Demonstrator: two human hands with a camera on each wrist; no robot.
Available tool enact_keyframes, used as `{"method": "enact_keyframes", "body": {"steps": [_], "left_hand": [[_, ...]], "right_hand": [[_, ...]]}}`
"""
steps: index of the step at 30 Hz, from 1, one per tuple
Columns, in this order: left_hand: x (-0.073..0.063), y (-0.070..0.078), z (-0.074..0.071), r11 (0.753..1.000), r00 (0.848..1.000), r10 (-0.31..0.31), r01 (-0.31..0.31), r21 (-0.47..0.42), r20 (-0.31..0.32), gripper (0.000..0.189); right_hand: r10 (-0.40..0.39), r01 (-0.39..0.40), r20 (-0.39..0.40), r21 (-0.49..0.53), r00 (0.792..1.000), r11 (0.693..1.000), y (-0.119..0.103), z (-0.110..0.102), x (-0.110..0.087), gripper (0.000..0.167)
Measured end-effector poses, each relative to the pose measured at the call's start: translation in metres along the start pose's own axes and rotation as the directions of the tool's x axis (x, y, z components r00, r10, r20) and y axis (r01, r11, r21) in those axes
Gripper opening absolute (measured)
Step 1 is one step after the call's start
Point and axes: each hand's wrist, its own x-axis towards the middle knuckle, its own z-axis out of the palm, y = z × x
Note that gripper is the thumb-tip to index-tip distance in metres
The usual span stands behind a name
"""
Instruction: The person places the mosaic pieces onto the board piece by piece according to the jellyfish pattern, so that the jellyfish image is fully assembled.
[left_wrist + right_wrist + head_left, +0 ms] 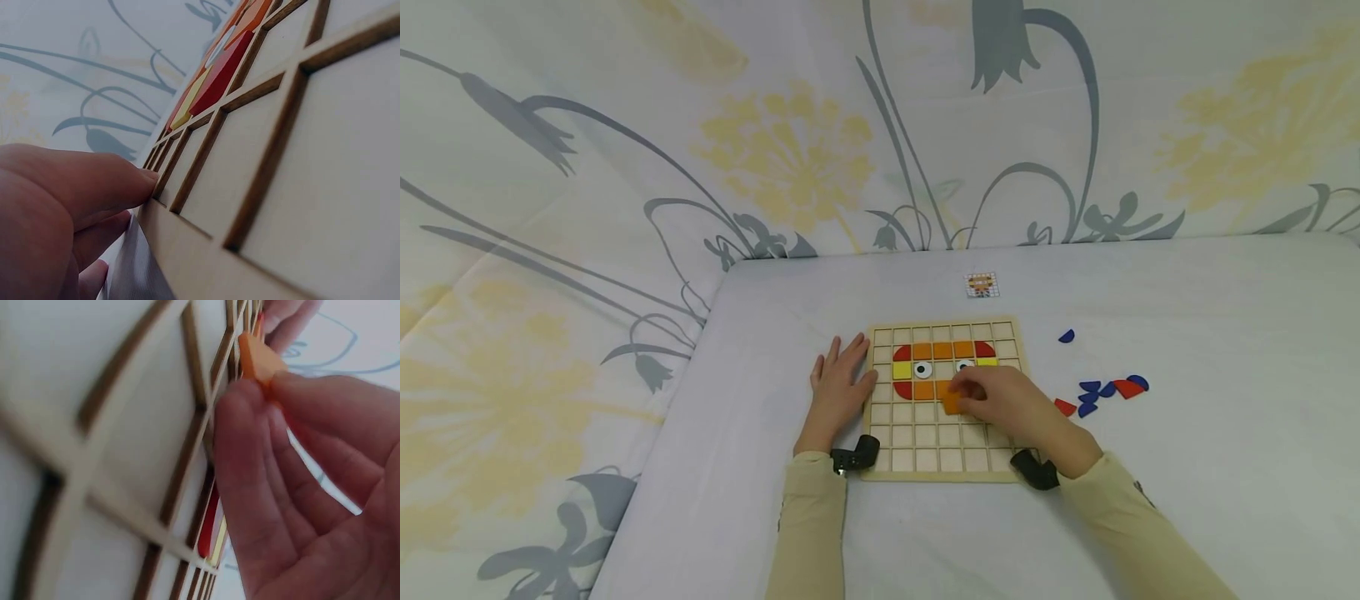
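Observation:
My right hand (1006, 398) pinches an orange tile (259, 357) between thumb and fingertips, just over the wooden grid board (940, 477). Below the orange row, that tile is tilted in the right wrist view. At the board's left edge, my left hand (835, 396) lies with fingers extended, the thumb touching the rim. Set in the grid are orange tiles (942, 350), red rounded corner tiles (902, 390), a yellow tile (901, 370) and a round eye tile (922, 370). A second eye tile (964, 364) is partly covered by my right hand.
Behind the board lies a small picture card (982, 285) with a coloured grid figure. Right of the board are several loose blue pieces (1088, 398), two red pieces (1127, 388) and a lone blue half-round (1067, 336). Flower-patterned fabric (790, 158) rises at the back and left.

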Motion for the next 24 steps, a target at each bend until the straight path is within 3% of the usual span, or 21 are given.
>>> {"method": "enact_keyframes", "body": {"steps": [9,24], "left_hand": [[0.000,0.001,-0.001,1.000,1.000,0.001,-0.001,-0.008,0.001,0.051],[-0.001,0.002,-0.002,1.000,1.000,0.010,-0.010,-0.002,0.007,0.051]], "right_hand": [[0.042,-0.043,-0.012,-0.110,0.999,0.993,-0.014,0.008,-0.001,0.013],[0.055,-0.057,-0.019,-0.127,0.998,0.990,-0.017,0.012,-0.003,0.022]]}}
